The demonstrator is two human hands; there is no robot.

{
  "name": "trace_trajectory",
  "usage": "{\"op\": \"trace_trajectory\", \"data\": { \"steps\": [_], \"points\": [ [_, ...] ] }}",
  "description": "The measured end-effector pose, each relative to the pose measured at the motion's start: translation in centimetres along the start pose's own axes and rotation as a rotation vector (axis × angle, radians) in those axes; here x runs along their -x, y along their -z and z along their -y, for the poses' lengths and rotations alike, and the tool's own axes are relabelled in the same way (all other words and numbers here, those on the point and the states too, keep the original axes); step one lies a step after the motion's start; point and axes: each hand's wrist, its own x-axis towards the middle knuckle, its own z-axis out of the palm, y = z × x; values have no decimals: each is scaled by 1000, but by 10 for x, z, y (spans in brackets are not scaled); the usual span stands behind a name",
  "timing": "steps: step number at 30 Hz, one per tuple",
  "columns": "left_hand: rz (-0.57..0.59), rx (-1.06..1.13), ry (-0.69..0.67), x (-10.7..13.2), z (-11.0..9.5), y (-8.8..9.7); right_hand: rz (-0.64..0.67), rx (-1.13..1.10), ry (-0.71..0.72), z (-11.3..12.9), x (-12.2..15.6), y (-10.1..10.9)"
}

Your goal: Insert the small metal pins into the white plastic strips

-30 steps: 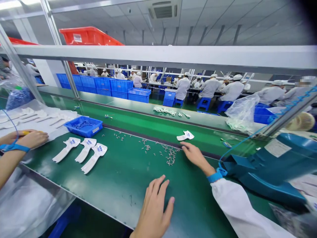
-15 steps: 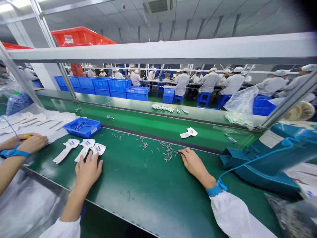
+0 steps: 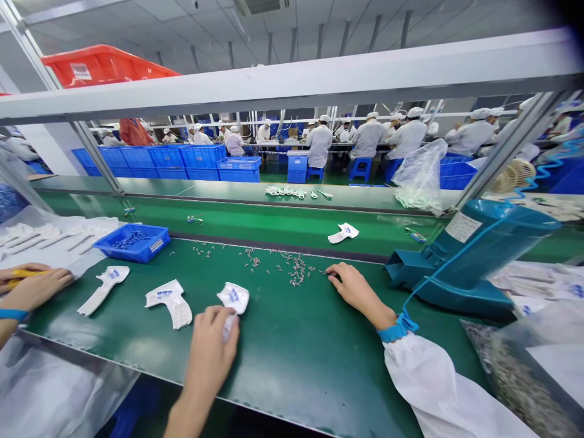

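My left hand (image 3: 210, 347) is shut on a white moulded plastic piece (image 3: 233, 298) with a blue print, its stem lying in my fingers. Two similar white pieces (image 3: 103, 289) (image 3: 170, 302) lie on the green conveyor belt (image 3: 292, 365) to the left of that hand. My right hand (image 3: 356, 289) rests flat on the belt, its fingertips beside a scatter of small metal parts (image 3: 294, 267). A co-worker's hand (image 3: 39, 287) at the far left holds a yellow object (image 3: 22, 274).
A blue tray of dark small parts (image 3: 132, 242) stands on the belt's far side. A teal machine (image 3: 465, 261) stands to the right, and a clear bag of metal parts (image 3: 515, 377) lies at lower right. A raised rail (image 3: 274, 82) crosses above the belts.
My left hand has moved from the belt's near edge onto the third white piece and now holds it, moved toward the right. The whole view has tilted and shifted slightly.
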Motion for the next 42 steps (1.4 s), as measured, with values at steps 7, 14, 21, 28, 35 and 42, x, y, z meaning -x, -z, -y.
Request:
{"op": "trace_trajectory", "data": {
  "steps": [7,14,21,28,35,42],
  "points": [
    [203,198,-14,24,-123,-34,44,-221,-95,0,17,11],
    [223,327,-129,12,-132,-27,354,-935,-229,44,46,32],
    [248,464,-258,5,-119,-25,709,-1186,-195,81,61,32],
    [219,582,-217,5,-118,-30,652,-1233,-227,81,60,32],
    [233,597,-138,2,-115,-29,601,-1144,-245,86,60,30],
    [162,482,-125,9,-119,-33,632,-901,-142,93,61,34]
  ]
}}
